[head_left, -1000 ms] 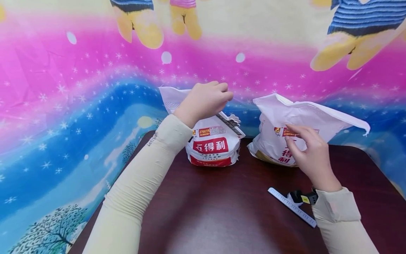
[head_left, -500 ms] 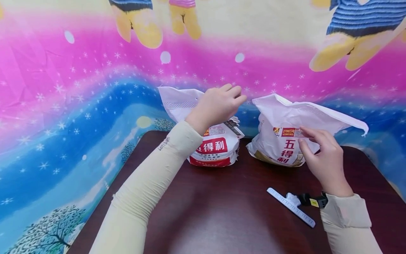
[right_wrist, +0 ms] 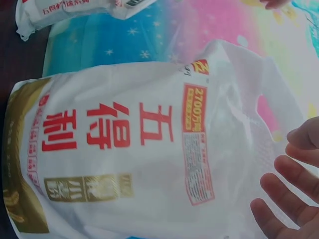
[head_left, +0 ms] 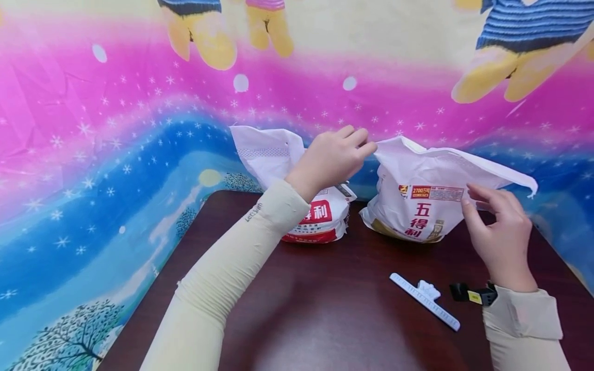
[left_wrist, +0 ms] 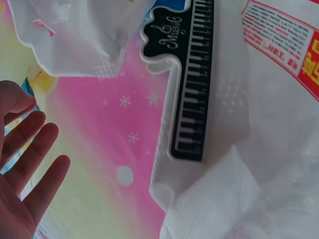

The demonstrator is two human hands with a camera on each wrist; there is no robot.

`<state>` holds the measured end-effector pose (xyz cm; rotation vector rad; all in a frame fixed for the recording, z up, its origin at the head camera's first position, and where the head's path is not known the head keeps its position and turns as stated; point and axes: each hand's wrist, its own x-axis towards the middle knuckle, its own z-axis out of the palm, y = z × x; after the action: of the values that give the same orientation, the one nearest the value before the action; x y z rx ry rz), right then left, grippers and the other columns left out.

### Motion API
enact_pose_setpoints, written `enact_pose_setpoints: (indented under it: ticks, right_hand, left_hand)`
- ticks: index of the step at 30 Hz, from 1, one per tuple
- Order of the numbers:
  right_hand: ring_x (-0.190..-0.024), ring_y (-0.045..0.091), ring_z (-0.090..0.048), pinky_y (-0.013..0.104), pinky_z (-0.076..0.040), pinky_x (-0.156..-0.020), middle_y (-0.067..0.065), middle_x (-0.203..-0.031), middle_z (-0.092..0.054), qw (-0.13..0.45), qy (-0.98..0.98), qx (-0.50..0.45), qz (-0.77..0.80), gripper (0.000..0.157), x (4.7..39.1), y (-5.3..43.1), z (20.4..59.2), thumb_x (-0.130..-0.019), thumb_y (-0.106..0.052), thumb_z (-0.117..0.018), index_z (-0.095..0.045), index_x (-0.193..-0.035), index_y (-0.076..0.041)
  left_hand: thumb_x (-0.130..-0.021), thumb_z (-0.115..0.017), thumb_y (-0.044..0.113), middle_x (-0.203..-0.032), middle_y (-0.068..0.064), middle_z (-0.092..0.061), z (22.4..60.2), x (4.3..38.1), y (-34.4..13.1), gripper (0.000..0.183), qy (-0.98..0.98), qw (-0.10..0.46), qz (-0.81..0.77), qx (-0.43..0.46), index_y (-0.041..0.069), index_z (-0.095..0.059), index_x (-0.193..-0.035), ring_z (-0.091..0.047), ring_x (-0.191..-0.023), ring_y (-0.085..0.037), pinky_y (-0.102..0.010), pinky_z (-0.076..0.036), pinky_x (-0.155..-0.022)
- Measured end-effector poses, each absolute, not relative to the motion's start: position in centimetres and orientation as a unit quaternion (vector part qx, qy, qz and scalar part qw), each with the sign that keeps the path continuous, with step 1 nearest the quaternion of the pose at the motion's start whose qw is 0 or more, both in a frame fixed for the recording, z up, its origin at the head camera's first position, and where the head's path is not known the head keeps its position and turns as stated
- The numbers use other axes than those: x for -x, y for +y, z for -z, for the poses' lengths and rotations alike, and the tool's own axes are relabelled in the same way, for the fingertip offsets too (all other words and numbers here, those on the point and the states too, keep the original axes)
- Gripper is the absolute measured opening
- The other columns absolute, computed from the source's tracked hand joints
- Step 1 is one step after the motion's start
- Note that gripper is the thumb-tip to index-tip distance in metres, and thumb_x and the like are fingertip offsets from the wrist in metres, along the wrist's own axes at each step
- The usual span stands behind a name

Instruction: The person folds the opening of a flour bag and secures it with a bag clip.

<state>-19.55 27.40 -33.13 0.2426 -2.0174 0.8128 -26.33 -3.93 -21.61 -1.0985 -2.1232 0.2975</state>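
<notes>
My left hand (head_left: 331,159) is raised over the left flour bag (head_left: 315,232), its fingers spread and holding nothing in the left wrist view. Its fingertips come up to the top left corner of the right flour bag (head_left: 417,175) in the head view. A black bag clip (left_wrist: 192,84) printed with piano keys and "Music" sits across the left bag's folded top; in the head view my hand mostly hides it. My right hand (head_left: 503,226) is beside the right bag's right side, fingers loosely bent with nothing in them. That bag stands upright, its top unclipped.
A white bag clip (head_left: 424,301) with a long ridged bar lies on the dark wooden table (head_left: 297,309), left of my right wrist strap (head_left: 473,295). Behind the table hangs a pink and blue patterned cloth (head_left: 153,103).
My left hand has moved right, from above the left bag toward the right bag. My right hand has also moved right, uncovering more of the right bag's print and the white clip.
</notes>
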Motion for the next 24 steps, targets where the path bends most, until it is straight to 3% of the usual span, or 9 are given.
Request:
enact_pose_setpoints:
  ticks: [3, 6, 8, 9, 14, 18, 24]
  right_hand:
    - [-0.107, -0.02, -0.045, 0.002, -0.036, -0.089, 0.003, -0.114, -0.069, 0.457, -0.821, -0.092, -0.329, 0.035, 19.2, 27.8, 32.8, -0.093, -0.005, -0.071, -0.07, -0.128, -0.005]
    - [-0.106, -0.02, -0.045, 0.003, -0.036, -0.089, 0.003, -0.113, -0.068, 0.458, -0.823, -0.091, -0.325, 0.034, 18.8, 28.1, 32.6, -0.094, -0.009, -0.069, -0.07, -0.129, -0.005]
    - [-0.106, -0.021, -0.044, 0.003, -0.035, -0.09, 0.015, -0.114, -0.068, 0.458, -0.825, -0.09, -0.32, 0.034, 18.5, 28.2, 32.4, -0.095, -0.01, -0.069, -0.069, -0.129, -0.005]
    - [-0.106, -0.021, -0.044, 0.003, -0.035, -0.09, 0.015, -0.114, -0.068, 0.46, -0.824, -0.09, -0.318, 0.034, 18.3, 28.3, 32.3, -0.095, -0.01, -0.069, -0.069, -0.129, -0.006]
    - [-0.104, -0.019, -0.049, 0.001, -0.037, -0.086, 0.001, -0.116, -0.068, 0.471, -0.816, -0.096, -0.322, 0.034, 17.9, 28.7, 31.9, -0.094, -0.011, -0.07, -0.071, -0.128, -0.009]
    - [-0.106, -0.017, -0.05, 0.001, -0.038, -0.084, 0.013, -0.117, -0.069, 0.474, -0.813, -0.1, -0.323, 0.034, 17.7, 28.9, 31.5, -0.094, -0.009, -0.071, -0.071, -0.128, -0.01]
    - [-0.11, -0.017, -0.048, 0.001, -0.038, -0.088, 0.019, -0.118, -0.068, 0.481, -0.815, -0.107, -0.306, 0.036, 17.3, 29.0, 30.5, -0.092, -0.007, -0.072, -0.071, -0.128, -0.008]
  left_hand:
    - [-0.102, -0.059, 0.026, -0.117, -0.004, -0.066, 21.8, 26.3, -3.3, 0.03, -0.817, 0.368, -0.113, 0.429, 0.016, -0.068, -0.129, -0.064, -0.107, -0.018, -0.032, -0.059, -0.083]
    - [-0.104, -0.054, 0.025, -0.113, -0.004, -0.067, 22.0, 26.4, -2.6, 0.027, -0.808, 0.384, -0.104, 0.434, 0.016, -0.069, -0.124, -0.065, -0.102, -0.018, -0.032, -0.06, -0.079]
    - [-0.103, -0.054, 0.025, -0.111, -0.003, -0.067, 22.0, 26.3, -2.1, 0.025, -0.805, 0.388, -0.096, 0.437, 0.015, -0.069, -0.121, -0.065, -0.099, -0.017, -0.031, -0.06, -0.077]
    - [-0.103, -0.053, 0.025, -0.111, -0.003, -0.067, 22.0, 26.2, -1.8, 0.025, -0.805, 0.39, -0.094, 0.437, 0.015, -0.069, -0.12, -0.065, -0.099, -0.017, -0.031, -0.06, -0.076]
    - [-0.104, -0.052, 0.026, -0.111, -0.003, -0.066, 22.0, 26.0, -0.4, 0.025, -0.814, 0.383, -0.078, 0.431, 0.014, -0.067, -0.12, -0.064, -0.098, -0.018, -0.032, -0.06, -0.074]
    - [-0.105, -0.048, 0.026, -0.113, -0.002, -0.065, 22.0, 25.9, 0.7, 0.028, -0.818, 0.381, -0.057, 0.428, 0.015, -0.067, -0.123, -0.064, -0.099, -0.017, -0.031, -0.06, -0.075]
    - [-0.106, -0.048, 0.028, -0.117, -0.003, -0.063, 21.9, 25.8, 2.1, 0.033, -0.838, 0.349, -0.036, 0.419, 0.015, -0.064, -0.131, -0.061, -0.102, -0.016, -0.026, -0.058, -0.078]
